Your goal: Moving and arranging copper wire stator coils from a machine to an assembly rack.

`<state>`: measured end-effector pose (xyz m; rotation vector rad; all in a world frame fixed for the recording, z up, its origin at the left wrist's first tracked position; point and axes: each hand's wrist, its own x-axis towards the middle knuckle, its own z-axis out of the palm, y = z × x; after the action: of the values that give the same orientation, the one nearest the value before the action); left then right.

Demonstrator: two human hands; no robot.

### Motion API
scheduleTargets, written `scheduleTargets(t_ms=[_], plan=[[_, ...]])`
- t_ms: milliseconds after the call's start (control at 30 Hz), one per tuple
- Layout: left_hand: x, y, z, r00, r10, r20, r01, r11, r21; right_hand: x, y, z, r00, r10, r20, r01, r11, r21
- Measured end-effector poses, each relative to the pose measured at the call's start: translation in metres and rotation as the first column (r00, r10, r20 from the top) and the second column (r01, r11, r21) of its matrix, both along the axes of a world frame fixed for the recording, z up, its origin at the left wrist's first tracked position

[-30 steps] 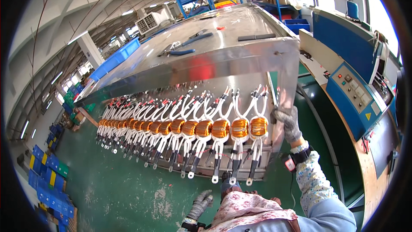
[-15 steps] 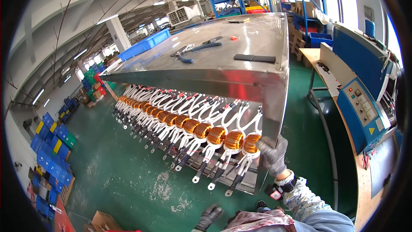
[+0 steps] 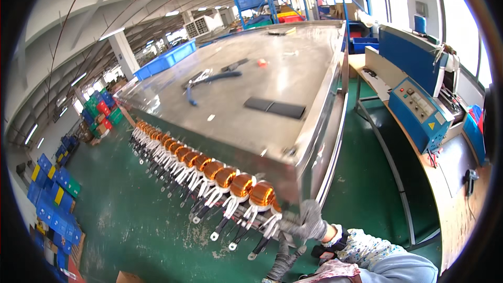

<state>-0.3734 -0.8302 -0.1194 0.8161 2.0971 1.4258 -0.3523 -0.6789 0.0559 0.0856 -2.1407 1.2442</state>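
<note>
A row of copper-wound ring coils [image 3: 242,185] with white sleeved leads hangs along the near side of a metal table. Black-sleeved ends with ring terminals [image 3: 232,246] dangle below them. My right hand [image 3: 312,222], in a grey glove, is at the table's near right corner, beside the last coil. Its fingers bend leftward and look closed, but what they grip is hidden. Just below it my gloved left hand [image 3: 285,262] reaches up, thumb and fingers apart, close to the leads of the end coil. I see nothing held in it.
On the metal tabletop [image 3: 225,131] lie blue-handled pliers [image 3: 215,77], a black strip bundle [image 3: 274,108] and a small red piece [image 3: 262,63]. A blue tray [image 3: 166,60] stands at its far left. At right is a workbench with a blue control box [image 3: 419,112]. Blue crates [image 3: 55,207] are stacked left.
My left hand has risen from the lower edge toward the end coil. My right hand appears lower in the picture and closer to it. The view has shifted, showing more tabletop.
</note>
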Motion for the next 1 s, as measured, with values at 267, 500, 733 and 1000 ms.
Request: scheduleTargets(t_ms=[267, 500, 733, 1000], plan=[[-0.026, -0.016, 0.015, 0.989, 0.101, 0.104, -0.107, 0.993, 0.051, -0.001, -0.064, -0.008, 0.766, 0.630, -0.124, -0.640, 0.766, -0.060], [-0.059, -0.033, 0.025, 0.972, 0.165, 0.169, -0.178, 0.982, 0.063, -0.021, -0.089, -0.041, 0.694, 0.719, 0.013, -0.717, 0.693, -0.078], [-0.069, -0.043, 0.027, 0.959, 0.209, 0.191, -0.228, 0.970, 0.081, -0.030, -0.085, -0.046, 0.676, 0.735, 0.052, -0.731, 0.678, -0.075], [-0.056, -0.052, 0.027, 0.949, 0.248, 0.196, -0.274, 0.954, 0.120, -0.022, -0.082, -0.053, 0.661, 0.745, 0.085, -0.746, 0.665, -0.027]])
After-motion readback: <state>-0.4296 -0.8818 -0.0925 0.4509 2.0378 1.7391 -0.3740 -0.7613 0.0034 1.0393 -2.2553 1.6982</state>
